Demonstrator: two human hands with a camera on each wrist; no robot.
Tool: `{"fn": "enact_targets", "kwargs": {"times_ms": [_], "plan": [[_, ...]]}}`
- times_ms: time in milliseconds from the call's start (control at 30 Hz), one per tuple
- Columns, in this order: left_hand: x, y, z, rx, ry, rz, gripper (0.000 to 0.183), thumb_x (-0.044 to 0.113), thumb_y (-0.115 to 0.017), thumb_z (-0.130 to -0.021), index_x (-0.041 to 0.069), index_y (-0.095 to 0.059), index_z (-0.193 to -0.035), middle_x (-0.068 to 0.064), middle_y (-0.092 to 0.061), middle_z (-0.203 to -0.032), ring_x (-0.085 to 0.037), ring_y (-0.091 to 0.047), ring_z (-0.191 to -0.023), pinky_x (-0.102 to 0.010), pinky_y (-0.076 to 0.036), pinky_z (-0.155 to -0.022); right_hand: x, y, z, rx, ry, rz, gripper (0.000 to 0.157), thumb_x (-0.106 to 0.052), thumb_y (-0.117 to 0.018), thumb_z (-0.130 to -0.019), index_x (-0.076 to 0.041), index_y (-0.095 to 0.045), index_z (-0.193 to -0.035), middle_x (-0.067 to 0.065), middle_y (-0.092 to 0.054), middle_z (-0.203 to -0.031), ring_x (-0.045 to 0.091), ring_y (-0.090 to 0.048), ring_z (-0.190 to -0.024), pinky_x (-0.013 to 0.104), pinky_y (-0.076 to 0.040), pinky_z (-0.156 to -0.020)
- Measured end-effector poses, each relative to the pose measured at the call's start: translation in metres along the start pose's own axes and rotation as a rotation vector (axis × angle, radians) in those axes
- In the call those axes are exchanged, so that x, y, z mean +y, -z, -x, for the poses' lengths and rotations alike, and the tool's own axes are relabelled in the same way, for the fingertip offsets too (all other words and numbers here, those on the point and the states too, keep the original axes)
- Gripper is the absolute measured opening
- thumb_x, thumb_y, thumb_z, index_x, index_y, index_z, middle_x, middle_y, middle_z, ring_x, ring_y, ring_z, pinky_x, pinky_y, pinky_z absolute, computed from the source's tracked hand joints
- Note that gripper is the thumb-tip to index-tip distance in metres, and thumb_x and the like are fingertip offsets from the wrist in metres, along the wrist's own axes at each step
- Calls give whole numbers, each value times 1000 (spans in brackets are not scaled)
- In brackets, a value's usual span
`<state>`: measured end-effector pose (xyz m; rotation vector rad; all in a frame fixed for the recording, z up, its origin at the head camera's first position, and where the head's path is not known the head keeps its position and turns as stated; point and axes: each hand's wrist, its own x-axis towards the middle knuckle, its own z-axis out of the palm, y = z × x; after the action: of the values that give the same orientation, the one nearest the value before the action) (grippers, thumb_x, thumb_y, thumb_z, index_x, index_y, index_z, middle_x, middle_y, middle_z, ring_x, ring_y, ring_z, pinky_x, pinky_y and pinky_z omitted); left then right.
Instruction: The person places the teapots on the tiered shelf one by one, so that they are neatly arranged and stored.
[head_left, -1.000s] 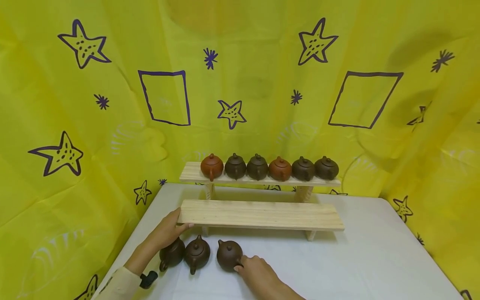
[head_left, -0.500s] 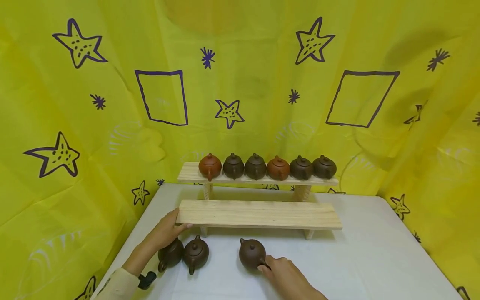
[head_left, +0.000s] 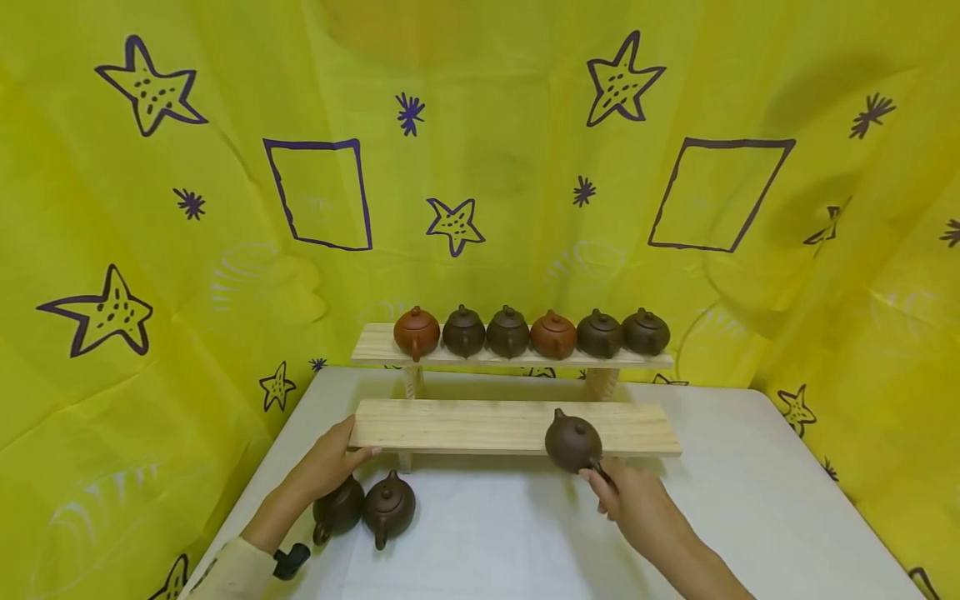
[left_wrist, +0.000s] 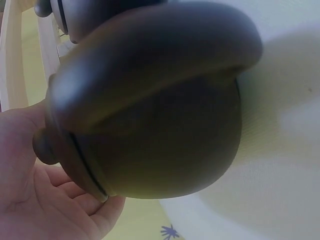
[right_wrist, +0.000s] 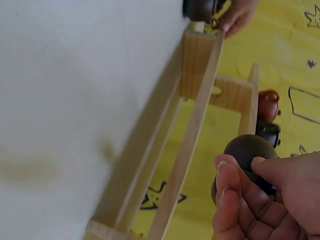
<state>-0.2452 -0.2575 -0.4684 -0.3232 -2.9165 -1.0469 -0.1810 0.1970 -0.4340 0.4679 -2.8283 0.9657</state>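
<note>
aloft, dark teapot (head_left: 573, 443), spout (head_left: 558, 414) away and leftward

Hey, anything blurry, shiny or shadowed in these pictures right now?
Left wrist: the near teapot looks soft and dark, with a pale sheen on its handle; right wrist: soft shadows on the white tabletop; head: faint shadow below the held teapot.

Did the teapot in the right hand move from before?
Yes. In the head view, the teapot in the right hand went right and up, from below the lower shelf to overlapping it.
</note>
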Motion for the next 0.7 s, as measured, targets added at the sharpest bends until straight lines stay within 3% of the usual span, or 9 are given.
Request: {"fn": "enact_targets", "kwargs": {"times_ms": [200, 367, 700], "plan": [[-1, 1, 0, -5, -1, 6, 79, 29, -71, -103, -18, -33, -154, -40, -49, -149, -53, -50, -139, -65, -41, -114, 12, 15, -17, 46, -93, 26, 29, -14, -64, -106, -7, -59, -79, -2, -62, -61, 9, -58, -52, 22, -47, -48], [-2, 0, -2, -7, 4, 3, 79, 29, -72, -102, -18, -34, -153, -39, -51, -147, -52, -52, -137, -64, -42, -113, 26, 20, -26, 58, -97, 84, 29, -13, -63, -106, -5, -59, -78, 3, -65, -61, 10, -59, -51, 24, -47, -47], [-3, 0, -2, -5, 2, 4, 78, 29, -73, -102, -18, -36, -152, -39, -52, -145, -50, -54, -135, -64, -43, -112, 40, 24, -34, 59, -107, 166, 33, -16, -63, -106, -7, -59, -75, -4, -61, -56, 10, -57, -48, 31, -47, -50]]}}
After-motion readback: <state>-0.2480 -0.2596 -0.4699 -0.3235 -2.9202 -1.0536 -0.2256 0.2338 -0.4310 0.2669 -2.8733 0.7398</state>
